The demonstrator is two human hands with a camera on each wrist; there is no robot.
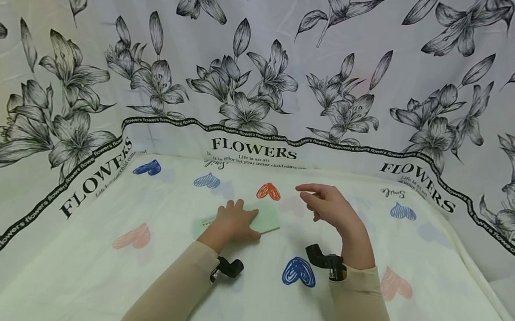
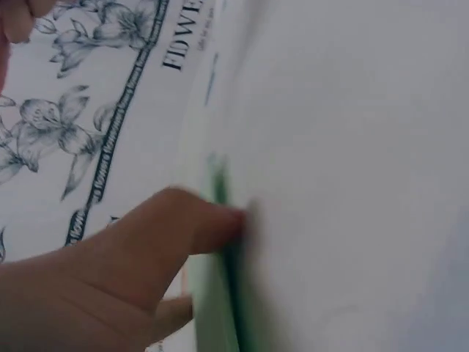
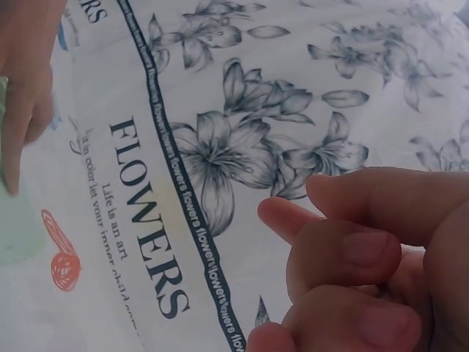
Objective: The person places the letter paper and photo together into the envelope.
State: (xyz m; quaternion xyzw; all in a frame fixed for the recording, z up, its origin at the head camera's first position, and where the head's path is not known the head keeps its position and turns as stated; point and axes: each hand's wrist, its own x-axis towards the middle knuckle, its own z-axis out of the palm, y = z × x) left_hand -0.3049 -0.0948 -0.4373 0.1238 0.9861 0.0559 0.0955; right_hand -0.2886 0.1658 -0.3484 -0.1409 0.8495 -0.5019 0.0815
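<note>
A flat, light green rectangular thing [image 1: 269, 216] with small print at its left end lies on the white cloth; it could be a notebook or a pad. My left hand [image 1: 233, 222] rests on it with fingers spread, covering its middle. In the left wrist view the left thumb [image 2: 209, 224] touches its darker green edge [image 2: 229, 293]. My right hand [image 1: 332, 207] hovers to the right of it, holding nothing. Its index finger reaches out leftward, and in the right wrist view the other fingers [image 3: 352, 257] are loosely bent.
A white cloth [image 1: 165, 298] printed with coloured hearts covers the table. Behind it hangs a white curtain [image 1: 319, 120] with black lily drawings and lettering. Each wrist carries a black camera, one on the left [image 1: 230, 267] and one on the right [image 1: 322, 258].
</note>
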